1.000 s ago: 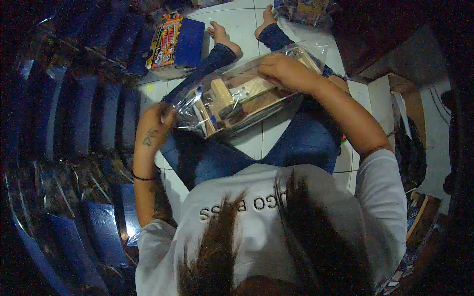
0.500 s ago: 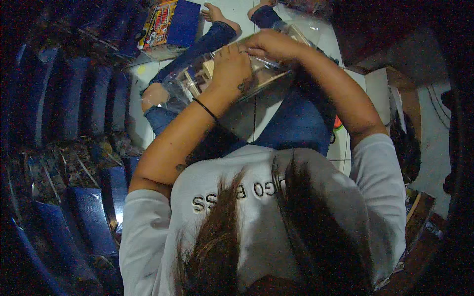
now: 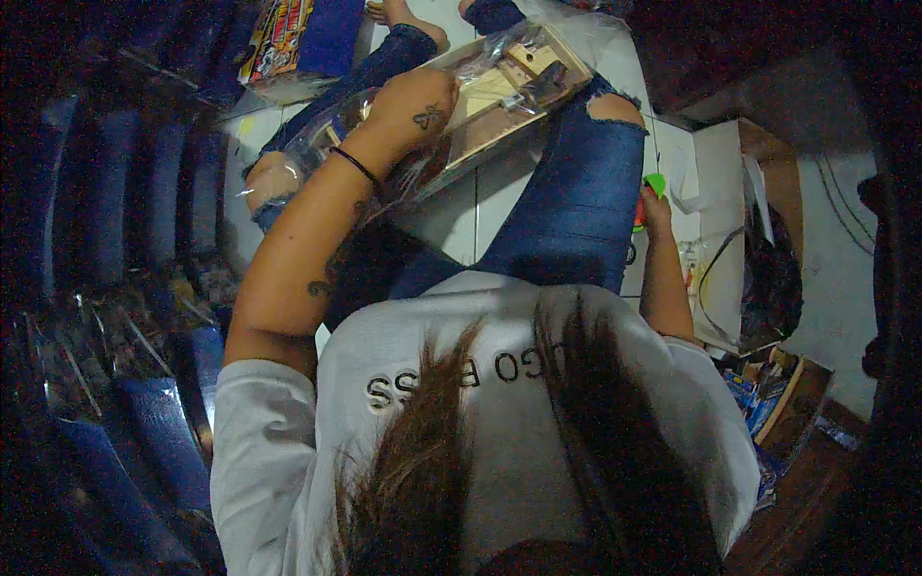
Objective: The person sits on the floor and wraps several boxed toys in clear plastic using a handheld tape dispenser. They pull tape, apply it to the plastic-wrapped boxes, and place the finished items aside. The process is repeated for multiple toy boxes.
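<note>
Across my lap lies a shallow wooden tray-like piece [image 3: 485, 120] with light wood parts on it, wrapped in loose clear plastic [image 3: 288, 163]. My left hand [image 3: 411, 104] presses on the wrapped piece, with its fingers curled down into the plastic; the fingertips are hidden. Beside my right thigh, low by the floor, my right hand [image 3: 657, 209] is closed on a small bright green and red thing [image 3: 655, 182]. Most of that thing is covered by the hand, so its kind does not show.
A blue box with a colourful printed side [image 3: 322, 43] stands beyond my left leg. Rows of dark blue boxes [image 3: 158, 413] line the left. An open carton [image 3: 722, 240] holding dark material stands at right, with a box of small packets [image 3: 768, 403] nearer me.
My right hand has left the wrapped piece and come back to the right, onto the green and red thing. The left hand has shifted slightly left with the plastic.
</note>
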A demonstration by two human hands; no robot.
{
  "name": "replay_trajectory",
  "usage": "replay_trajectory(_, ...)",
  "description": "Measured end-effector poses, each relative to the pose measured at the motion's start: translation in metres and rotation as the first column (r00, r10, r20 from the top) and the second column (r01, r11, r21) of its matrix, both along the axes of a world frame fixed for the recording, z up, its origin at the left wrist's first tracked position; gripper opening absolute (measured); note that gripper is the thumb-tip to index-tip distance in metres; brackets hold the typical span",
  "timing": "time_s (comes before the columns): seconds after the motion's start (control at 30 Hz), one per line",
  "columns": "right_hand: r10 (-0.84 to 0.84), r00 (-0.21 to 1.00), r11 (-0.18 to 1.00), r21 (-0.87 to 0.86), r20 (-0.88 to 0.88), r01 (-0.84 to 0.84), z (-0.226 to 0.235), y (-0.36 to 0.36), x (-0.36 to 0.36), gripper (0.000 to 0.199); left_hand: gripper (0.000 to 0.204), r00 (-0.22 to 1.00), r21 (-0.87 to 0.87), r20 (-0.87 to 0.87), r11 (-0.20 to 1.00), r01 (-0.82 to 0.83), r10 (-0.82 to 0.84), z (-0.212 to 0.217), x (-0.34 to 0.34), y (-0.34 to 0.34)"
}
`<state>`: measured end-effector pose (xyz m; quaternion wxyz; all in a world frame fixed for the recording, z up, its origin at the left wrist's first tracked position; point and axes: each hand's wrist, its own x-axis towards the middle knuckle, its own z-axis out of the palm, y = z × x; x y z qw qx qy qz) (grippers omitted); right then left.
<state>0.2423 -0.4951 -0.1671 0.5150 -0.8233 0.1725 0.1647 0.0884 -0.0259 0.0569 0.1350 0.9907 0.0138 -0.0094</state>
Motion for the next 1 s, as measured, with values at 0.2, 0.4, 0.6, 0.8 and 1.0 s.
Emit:
replay_trajectory(0.2, 0.034, 0.998, 0.999, -0.032, 0.062, -0.032, -0.025, 0.006, 0.005, 0.071, 0.03, 0.998, -0.034, 0.046, 0.998, -0.05, 0.051, 0.004, 0.0, -0.002)
replay_trajectory(0.4, -0.128, 0.99, 0.939, -0.315, 0.057, 0.14, -0.06, -0.015, 0.0, 0.065, 0.024, 0.999, -0.031, 0.031, 0.999, -0.034, 0.035, 0.0, 0.0, -0.003)
replay_trajectory(0.6, -0.487, 0.849, 0.634, 0.586, -0.206, 0.506, 0.107, 0.052, 0.022, 0.039, 0.027, 0.999, -0.01, 0.051, 1.0, 0.016, -0.015, 0.0, -0.002, -0.002)
replay_trajectory(0.8, 0.633, -0.174, 0.774, -0.621, 0.754, 0.124, 0.329, 0.251, 0.001, 0.053, 0.026, 0.989, -0.139, 0.139, 0.99, -0.033, 0.052, -0.005, -0.003, -0.003)
replay_trajectory(1.0, 0.965, 0.211, 0.249, -0.779, 0.153, -0.575, 0.334, 0.393, -0.017, 0.044, 0.023, 0.989, -0.119, 0.135, 0.992, -0.044, 0.06, -0.002, -0.003, -0.004)
